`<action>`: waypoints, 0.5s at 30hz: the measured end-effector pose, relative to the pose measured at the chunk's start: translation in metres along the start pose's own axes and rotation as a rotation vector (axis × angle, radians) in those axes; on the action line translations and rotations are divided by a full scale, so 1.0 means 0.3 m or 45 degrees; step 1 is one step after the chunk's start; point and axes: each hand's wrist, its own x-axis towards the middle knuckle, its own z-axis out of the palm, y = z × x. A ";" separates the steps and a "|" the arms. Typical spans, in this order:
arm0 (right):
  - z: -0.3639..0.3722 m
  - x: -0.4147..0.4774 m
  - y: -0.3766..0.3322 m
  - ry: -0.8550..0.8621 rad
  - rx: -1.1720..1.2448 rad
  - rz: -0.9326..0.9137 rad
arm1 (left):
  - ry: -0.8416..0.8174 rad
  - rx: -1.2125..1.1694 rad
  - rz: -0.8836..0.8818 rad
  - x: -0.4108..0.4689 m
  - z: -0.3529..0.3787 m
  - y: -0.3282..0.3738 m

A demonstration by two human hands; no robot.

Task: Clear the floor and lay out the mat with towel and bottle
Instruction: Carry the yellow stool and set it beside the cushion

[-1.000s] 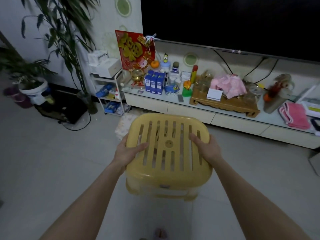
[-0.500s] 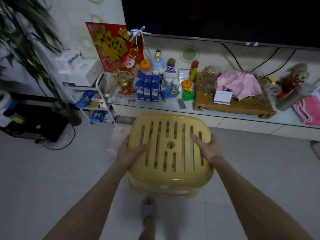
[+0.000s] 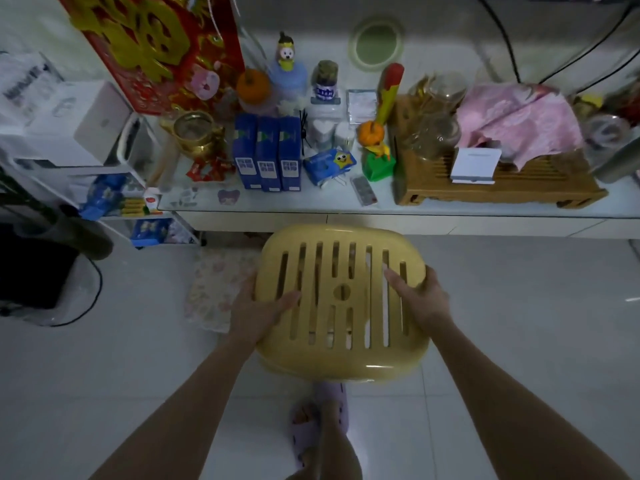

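Observation:
A yellow plastic stool (image 3: 341,299) with a slotted seat is held off the white tiled floor (image 3: 104,375), close to the low TV cabinet (image 3: 346,209). My left hand (image 3: 258,315) grips its left edge with the thumb on the seat. My right hand (image 3: 420,299) grips its right edge, fingers laid over the slots. Below the stool, my foot in a lilac slipper (image 3: 320,420) stands on the tiles. No mat, towel or bottle can be made out for certain.
A pale floral cloth (image 3: 218,285) lies on the floor left of the stool. The cabinet top carries blue cartons (image 3: 266,154), a wooden tea tray (image 3: 498,174) with a pink cloth (image 3: 519,119), and small ornaments. A white shelf rack (image 3: 114,188) and dark box (image 3: 31,268) stand left.
I have walked toward the cabinet with the stool in both hands; the cabinet and its clutter now loom much closer, and my slippered foot has stepped forward beneath the stool.

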 end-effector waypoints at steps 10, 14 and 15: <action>0.228 0.337 0.124 -0.012 -0.086 0.077 | 0.001 -0.029 -0.103 0.360 0.125 -0.206; 0.311 0.444 0.188 -0.001 -0.102 0.062 | 0.031 -0.035 -0.136 0.472 0.169 -0.312; 0.335 0.474 0.208 0.000 -0.105 0.061 | 0.030 -0.035 -0.142 0.502 0.182 -0.342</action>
